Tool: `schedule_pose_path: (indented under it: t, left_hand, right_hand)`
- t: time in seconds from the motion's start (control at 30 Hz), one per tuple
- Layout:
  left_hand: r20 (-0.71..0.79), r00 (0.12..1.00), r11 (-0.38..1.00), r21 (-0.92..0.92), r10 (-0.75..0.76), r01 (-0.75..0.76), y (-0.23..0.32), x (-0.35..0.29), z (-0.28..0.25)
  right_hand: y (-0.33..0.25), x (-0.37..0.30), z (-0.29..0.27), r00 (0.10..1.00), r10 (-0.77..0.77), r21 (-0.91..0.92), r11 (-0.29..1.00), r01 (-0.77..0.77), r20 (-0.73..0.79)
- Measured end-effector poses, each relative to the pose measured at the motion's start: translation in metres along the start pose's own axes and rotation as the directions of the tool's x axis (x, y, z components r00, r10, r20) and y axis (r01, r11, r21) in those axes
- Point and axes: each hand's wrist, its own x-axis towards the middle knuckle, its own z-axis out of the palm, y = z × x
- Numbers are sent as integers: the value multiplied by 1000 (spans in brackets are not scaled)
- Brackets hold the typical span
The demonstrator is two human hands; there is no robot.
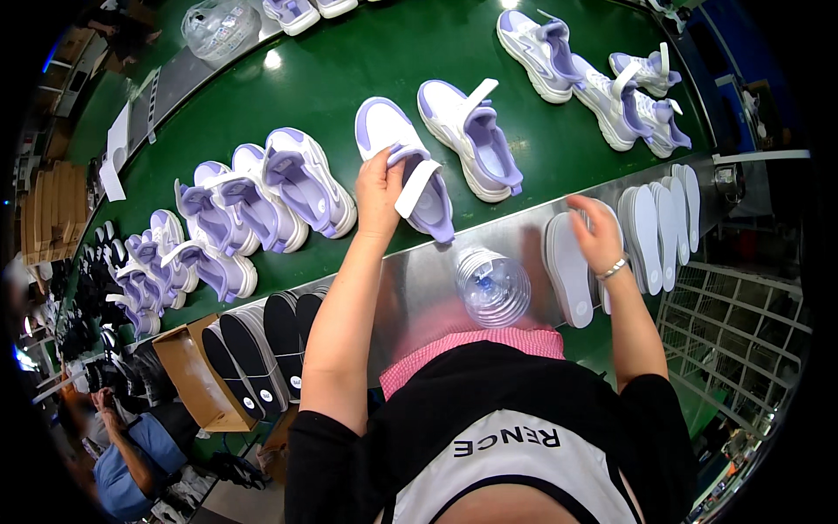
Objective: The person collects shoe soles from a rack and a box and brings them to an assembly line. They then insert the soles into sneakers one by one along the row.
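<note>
My left hand [381,192] holds a white-and-lilac sneaker [390,131], with thumb and fingers pinching near its tongue, at the side of the opening. This sneaker lies on the green counter [305,83] in front of me, its toe pointing away and its heel near the metal edge [410,279]. The white strap [419,189] is loose and lies slantwise across the opening, just beside my fingers.

My right hand [598,237] is over the pale grey insoles [567,271], with the fingers a little bent and the thumb well apart from them. I see nothing gripped in it; whether the fingertips touch an insole, I cannot tell.

I judge that the sneaker is light, with a soft upper and padded collar, which will give under the pinch, while the thick sole should be stiffer. The tongue or the collar rim seems a good place for keeping the opening wide; for lifting, the heel and sole would be more steady. An insole is probably thin, light and flexible, so it is better to take it by its edge, and to be careful that two do not come together.

The second sneaker [476,144] lies just to the right, and a clear ribbed plastic tub [493,288] stands between my hands.
</note>
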Motion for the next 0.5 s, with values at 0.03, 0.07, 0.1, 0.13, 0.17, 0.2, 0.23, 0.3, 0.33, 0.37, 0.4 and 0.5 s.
schedule_pose_path:
  t: [0.03, 0.07, 0.1, 0.13, 0.17, 0.2, 0.23, 0.3, 0.33, 0.37, 0.4, 0.5]
  left_hand:
    - [-5, 995, 989, 112, 102, -101, 2, 1, 0]
    - [26, 998, 992, 107, 59, -62, -3, 5, -4]
    - [14, 1000, 996, 83, 17, -18, -15, 9, -11]
    - [26, 999, 991, 127, 33, -36, -19, 18, -23]
    - [93, 992, 992, -77, -88, 95, -7, 26, -32]
    - [74, 986, 970, -181, -150, 161, -9, 34, -46]
    - [-21, 991, 992, -16, -129, 129, -9, 43, -60]
    - [-305, 952, 973, 223, 20, 51, 18, 54, -68]
    - [-368, 904, 930, 358, 220, -81, 28, 58, -64]
    - [-400, 818, 849, 494, 414, -189, 37, 60, -57]
    - [-307, 900, 916, 352, 309, -195, 59, 55, -40]
    - [47, 949, 906, 284, 312, -313, 67, 48, 27]
  right_hand:
    - [25, -21, -9, 995, 98, -78, 992, -98, -5]
    - [46, -42, -16, 982, 188, -149, 971, -189, -19]
    - [61, -59, -20, 982, 189, -142, 971, -190, -20]
    - [75, -78, -25, 963, 268, -293, 921, -255, 2]
    - [85, -94, -28, 935, 356, -443, 839, -316, 6]
    - [92, -105, -28, 915, 402, -432, 832, -348, 38]
    - [97, -113, -28, 892, 446, -423, 822, -380, 66]
    - [99, -120, -25, 875, 483, -324, 829, -456, 2]
    - [91, -115, -25, 868, 496, -388, 796, -464, -22]
    - [83, -109, -28, 862, 506, -450, 760, -469, -45]
    - [83, -105, -30, 865, 499, -444, 766, -465, -44]
    - [84, -94, -34, 764, 644, -473, 664, -580, -33]
